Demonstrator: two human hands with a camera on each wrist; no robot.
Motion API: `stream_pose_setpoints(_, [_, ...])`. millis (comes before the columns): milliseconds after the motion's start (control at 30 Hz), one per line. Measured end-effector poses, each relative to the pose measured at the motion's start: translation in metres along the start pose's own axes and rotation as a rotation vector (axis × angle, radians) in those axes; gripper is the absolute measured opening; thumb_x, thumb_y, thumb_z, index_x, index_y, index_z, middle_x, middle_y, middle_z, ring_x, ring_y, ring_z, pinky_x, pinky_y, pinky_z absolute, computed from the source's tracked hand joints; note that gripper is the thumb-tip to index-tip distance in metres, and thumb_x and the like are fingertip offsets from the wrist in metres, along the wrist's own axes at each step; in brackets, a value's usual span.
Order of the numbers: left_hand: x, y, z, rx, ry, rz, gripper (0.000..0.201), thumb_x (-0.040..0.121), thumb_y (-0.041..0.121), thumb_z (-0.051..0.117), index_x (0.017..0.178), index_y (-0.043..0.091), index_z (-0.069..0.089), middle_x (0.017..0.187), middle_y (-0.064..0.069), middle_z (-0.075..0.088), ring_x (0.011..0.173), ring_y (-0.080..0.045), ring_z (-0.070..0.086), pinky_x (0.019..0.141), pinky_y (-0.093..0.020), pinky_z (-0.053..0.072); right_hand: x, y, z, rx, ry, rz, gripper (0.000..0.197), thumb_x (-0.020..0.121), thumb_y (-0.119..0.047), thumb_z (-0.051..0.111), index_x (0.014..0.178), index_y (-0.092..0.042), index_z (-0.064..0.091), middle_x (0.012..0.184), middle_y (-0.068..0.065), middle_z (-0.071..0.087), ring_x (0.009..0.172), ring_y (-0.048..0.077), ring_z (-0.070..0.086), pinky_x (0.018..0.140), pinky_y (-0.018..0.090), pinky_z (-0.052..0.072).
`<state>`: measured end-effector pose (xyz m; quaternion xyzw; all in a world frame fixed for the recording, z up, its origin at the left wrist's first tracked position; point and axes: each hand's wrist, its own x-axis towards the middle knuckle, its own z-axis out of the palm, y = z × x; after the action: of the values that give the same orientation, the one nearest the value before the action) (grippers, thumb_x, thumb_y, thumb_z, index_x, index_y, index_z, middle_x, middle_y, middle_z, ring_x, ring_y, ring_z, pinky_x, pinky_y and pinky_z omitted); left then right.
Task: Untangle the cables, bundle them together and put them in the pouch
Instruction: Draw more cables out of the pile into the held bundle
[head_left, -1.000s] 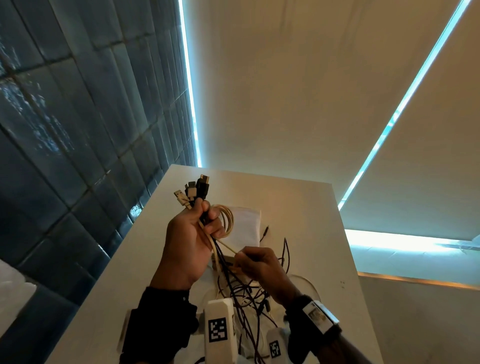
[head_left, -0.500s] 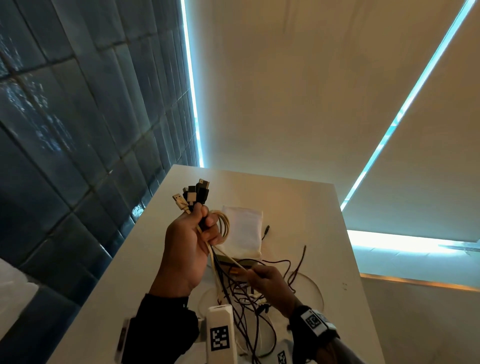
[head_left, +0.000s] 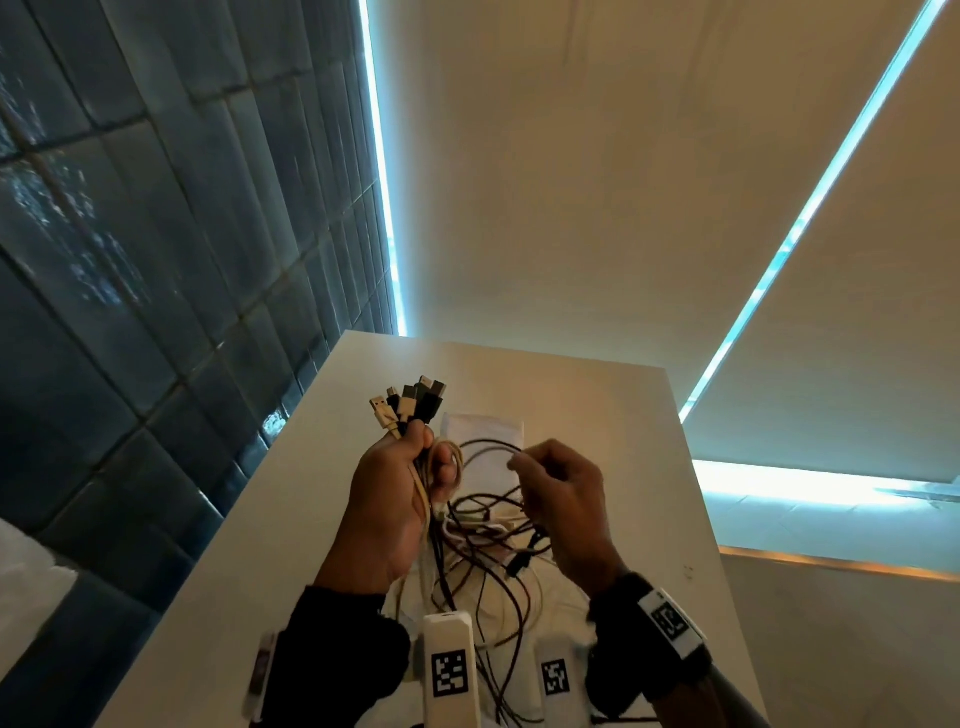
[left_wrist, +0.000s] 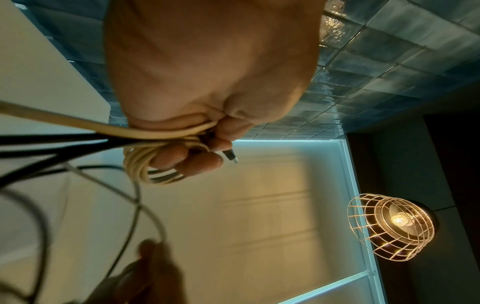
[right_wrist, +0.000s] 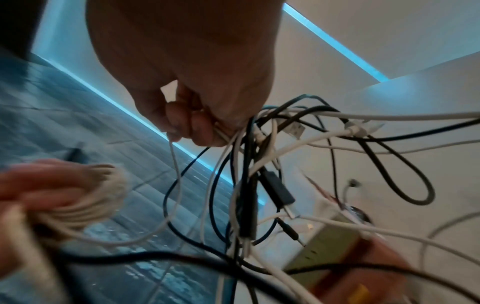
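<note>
My left hand (head_left: 400, 493) is raised over the white table (head_left: 613, 405) and grips a bundle of cable ends, with several plugs (head_left: 410, 405) fanning out above the fist. A cream cable coil (left_wrist: 153, 164) is wound round its fingers. My right hand (head_left: 561, 488) is level with it on the right and pinches a thin cable (right_wrist: 172, 156) that loops across to the left hand. A tangle of black and white cables (head_left: 493, 545) hangs between and below both hands. The white pouch (head_left: 483, 431) lies flat on the table behind the hands, partly hidden.
A dark tiled wall (head_left: 156, 260) runs along the table's left edge. A small box (right_wrist: 335, 242) sits on the table under the tangle. A wire-cage lamp (left_wrist: 392, 226) glows in the left wrist view. The table's right edge drops off near my right wrist.
My right hand has risen from low over the table to level with the left hand, drawing a thin cable up into a loop. The left hand stays raised with its bundle.
</note>
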<state>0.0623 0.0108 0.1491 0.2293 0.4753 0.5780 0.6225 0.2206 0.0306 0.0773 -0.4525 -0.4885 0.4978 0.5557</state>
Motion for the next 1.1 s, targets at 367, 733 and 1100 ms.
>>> stream_pose_setpoints(367, [-0.004, 0.002, 0.006, -0.143, -0.138, -0.010, 0.035, 0.101, 0.020, 0.033, 0.074, 0.007, 0.051, 0.071, -0.013, 0.057, 0.076, -0.028, 0.058, 0.085, -0.043, 0.045, -0.015, -0.021, 0.018, -0.043, -0.351, -0.142, 0.011, 0.087, 0.004, 0.064, 0.076, 0.000, 0.066, 0.063, -0.005, 0.060, 0.056, 0.004, 0.052, 0.056, 0.016, 0.043])
stream_pose_setpoints(733, [-0.001, -0.011, 0.004, -0.191, -0.143, 0.007, 0.031, 0.100, 0.022, 0.032, 0.072, 0.013, 0.043, 0.062, -0.001, 0.039, 0.053, -0.014, 0.032, 0.062, -0.033, 0.029, -0.015, 0.035, 0.000, -0.304, -0.309, -0.092, 0.046, 0.085, -0.044, 0.066, 0.065, -0.004, 0.058, 0.060, 0.016, 0.057, 0.055, 0.025, 0.052, 0.054, 0.042, 0.046])
stream_pose_setpoints(1100, [0.007, -0.007, -0.008, -0.250, -0.115, 0.041, 0.031, 0.100, 0.021, 0.032, 0.071, 0.015, 0.041, 0.062, 0.000, 0.036, 0.053, -0.013, 0.029, 0.058, -0.031, 0.029, -0.033, 0.078, -0.028, -0.426, -0.337, 0.011, 0.046, 0.087, -0.065, 0.050, 0.064, -0.030, 0.069, 0.055, -0.004, 0.048, 0.053, 0.014, 0.041, 0.056, 0.032, 0.032])
